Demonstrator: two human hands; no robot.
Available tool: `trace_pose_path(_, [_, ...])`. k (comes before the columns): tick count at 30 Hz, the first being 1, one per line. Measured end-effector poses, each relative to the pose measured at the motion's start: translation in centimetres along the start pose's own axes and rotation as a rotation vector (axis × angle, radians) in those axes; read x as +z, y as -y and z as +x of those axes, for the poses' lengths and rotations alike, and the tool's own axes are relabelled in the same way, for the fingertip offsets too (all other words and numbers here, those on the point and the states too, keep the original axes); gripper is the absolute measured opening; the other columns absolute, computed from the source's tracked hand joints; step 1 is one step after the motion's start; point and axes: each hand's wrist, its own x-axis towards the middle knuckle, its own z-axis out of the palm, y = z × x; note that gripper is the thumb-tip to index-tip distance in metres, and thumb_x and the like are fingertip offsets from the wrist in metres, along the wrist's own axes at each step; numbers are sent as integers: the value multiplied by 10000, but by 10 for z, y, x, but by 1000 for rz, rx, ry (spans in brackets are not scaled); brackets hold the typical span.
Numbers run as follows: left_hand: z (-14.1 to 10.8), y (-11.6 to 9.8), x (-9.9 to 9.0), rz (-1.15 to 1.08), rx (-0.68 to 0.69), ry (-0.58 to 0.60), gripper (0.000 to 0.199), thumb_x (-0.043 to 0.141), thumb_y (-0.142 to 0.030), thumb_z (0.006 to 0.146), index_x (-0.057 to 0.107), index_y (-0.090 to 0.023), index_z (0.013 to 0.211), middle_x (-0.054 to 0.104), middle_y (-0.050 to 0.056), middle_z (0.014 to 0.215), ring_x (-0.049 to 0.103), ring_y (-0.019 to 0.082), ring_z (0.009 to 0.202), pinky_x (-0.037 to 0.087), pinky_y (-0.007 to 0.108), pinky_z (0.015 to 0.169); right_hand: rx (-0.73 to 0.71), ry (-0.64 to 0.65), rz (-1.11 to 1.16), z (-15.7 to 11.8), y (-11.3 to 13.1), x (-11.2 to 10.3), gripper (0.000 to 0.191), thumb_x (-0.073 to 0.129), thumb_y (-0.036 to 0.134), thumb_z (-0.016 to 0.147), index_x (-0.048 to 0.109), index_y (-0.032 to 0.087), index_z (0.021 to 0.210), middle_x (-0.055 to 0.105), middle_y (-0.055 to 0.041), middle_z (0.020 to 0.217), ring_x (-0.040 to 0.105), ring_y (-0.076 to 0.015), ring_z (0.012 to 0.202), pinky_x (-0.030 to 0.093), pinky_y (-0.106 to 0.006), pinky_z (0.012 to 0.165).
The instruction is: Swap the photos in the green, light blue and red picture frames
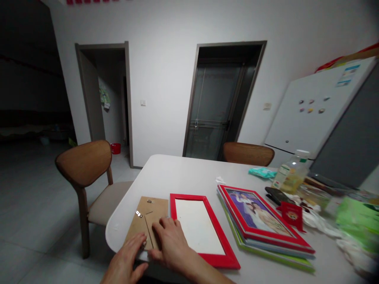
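Note:
A brown backing board (155,209) with metal clips (138,214) and a cut stand flap lies on the near left part of the table. My left hand (127,256) rests at the board's near left edge, fingers stretched out beside a small clip and thumb apart. Bent and spread, the fingers of my right hand (171,238) touch the board near the flap, with the thumb pointing left. Just right of the board is a red picture frame (211,221) around a plain white panel; my right wrist passes over its near left corner.
A stack of frames, topped by a red-framed photo (257,211), sits on the white table (183,173) at right. Beyond it are a bottle (291,173), a dark phone-like object (277,196), a red packet (291,216) and plastic bags. Wooden chairs (85,163) stand around.

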Motion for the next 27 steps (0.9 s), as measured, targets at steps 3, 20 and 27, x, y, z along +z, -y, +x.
trace_pose_path(3, [-1, 18, -1, 55, -28, -98, 471, 608, -164, 575, 560, -174, 1043, 542, 115, 1144, 487, 253, 1059, 403, 374, 886, 75, -23, 36, 3, -1, 8, 432, 571, 379, 587, 522, 188, 972, 514, -87, 949, 443, -240, 879, 324, -379, 777])
trace_pose_path(20, [47, -60, -25, -56, 89, -41, 377, 578, -215, 673, 549, -180, 1047, 499, 106, 1197, 424, 234, 1123, 372, 381, 927, 108, -199, 285, -30, -44, -62, 374, 498, 143, 562, 561, 195, 927, 552, -53, 964, 472, -194, 917, 362, -302, 822])
trace_pose_path(27, [65, -123, 16, -149, 55, 251, 402, 584, -222, 663, 543, -132, 1052, 474, 126, 1221, 384, 253, 1153, 325, 364, 963, 268, -107, 191, -78, -108, -62, 374, 456, 150, 557, 573, 198, 908, 567, -43, 962, 495, -180, 919, 365, -269, 835])
